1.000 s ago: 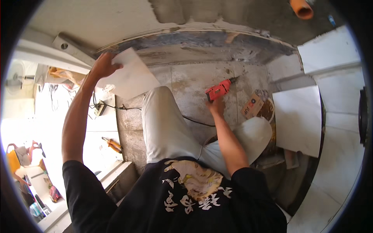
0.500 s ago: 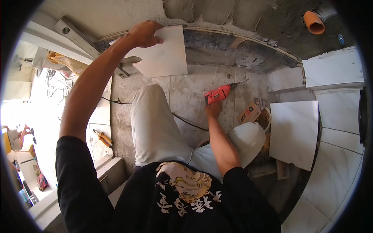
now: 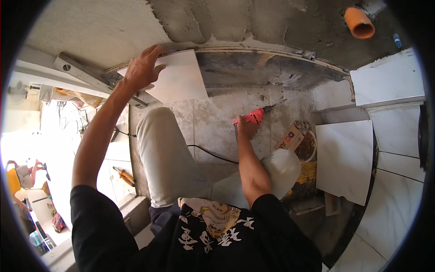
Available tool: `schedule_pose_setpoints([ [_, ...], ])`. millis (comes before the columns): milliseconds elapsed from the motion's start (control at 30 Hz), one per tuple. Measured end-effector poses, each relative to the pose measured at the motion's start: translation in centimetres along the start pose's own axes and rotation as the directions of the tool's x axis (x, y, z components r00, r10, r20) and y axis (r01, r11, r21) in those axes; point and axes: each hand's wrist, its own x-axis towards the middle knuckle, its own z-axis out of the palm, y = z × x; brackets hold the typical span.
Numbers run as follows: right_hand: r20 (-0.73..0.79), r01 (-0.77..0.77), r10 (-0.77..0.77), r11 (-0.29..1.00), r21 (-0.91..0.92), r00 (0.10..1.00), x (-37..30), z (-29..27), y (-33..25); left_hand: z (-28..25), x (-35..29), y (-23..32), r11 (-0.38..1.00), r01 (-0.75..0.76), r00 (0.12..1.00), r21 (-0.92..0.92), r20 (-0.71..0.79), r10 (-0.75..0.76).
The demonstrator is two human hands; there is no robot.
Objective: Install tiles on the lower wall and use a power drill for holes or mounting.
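Left grip (image 3: 144, 68) clamped on the upper left of the white tile (image 3: 183, 75), thumb across the face, fingers up by the top edge. Tile just right of that grip, tilted, near the foot of the wall (image 3: 120, 38). Right grip (image 3: 247, 128) wrapped around the handle of the pinkish-red drill (image 3: 256, 116), bit (image 3: 279, 103) pointing away up and right, over the floor (image 3: 231, 100). Trigger too hidden to call, so can't say if running or not.

Tips, fwiw: keep the bit aimed away from the left grip, and stay off the trigger while steadying a tile one-handed. Maybe pinch a little further in from the corner, to spare the thin edge a chip. Mind the cord (image 3: 210, 153) below the right grip too; leave some slack, away from the left knee (image 3: 156, 119). For any fine nudging, probably better to park the drill first and use both.

Containers: right of the right grip, a grubby bucket (image 3: 309, 171) with yellow on the wall and something brownish inside, impossible to identify. Between grip and bucket, a small carton (image 3: 290, 137) with crinkled plastic (image 3: 302, 125) at the far end. Can't tell if tucked inside the rim or only propped against it. No view into the carton either.
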Motion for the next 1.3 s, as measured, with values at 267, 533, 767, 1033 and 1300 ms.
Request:
schedule_pose_setpoints([
  [267,-0.001,0.079,-0.088,0.888,0.453,0.996,-3.0,-1.1,-0.1,0.6,-0.2,-4.5,0.984,-0.127,0.988,-0.125,-0.108,0.114],
  [533,0.119,-0.096,-0.41,0.078,0.992,0.904,-18.2,-12.3,-3.1,0.6,-0.5,-5.0,0.97,-0.074,0.994,-0.23,-0.091,0.054],
  [767,0.246,-0.208,-0.65,0.137,0.968,0.719,-24.7,-12.3,-0.6,1.3,-0.1,-5.6,0.972,0.005,0.999,-0.233,-0.046,-0.016],
  [1033,0.384,-0.198,-0.75,0.33,0.923,0.538,-23.8,-6.0,3.8,0.3,-0.2,-5.3,0.973,0.03,0.996,-0.231,-0.077,-0.049],
  [1300,0.371,-0.143,-0.81,0.345,0.928,0.453,-23.7,-8.8,2.8,1.1,-0.9,-4.5,0.981,0.084,0.984,-0.174,-0.142,-0.11],
])
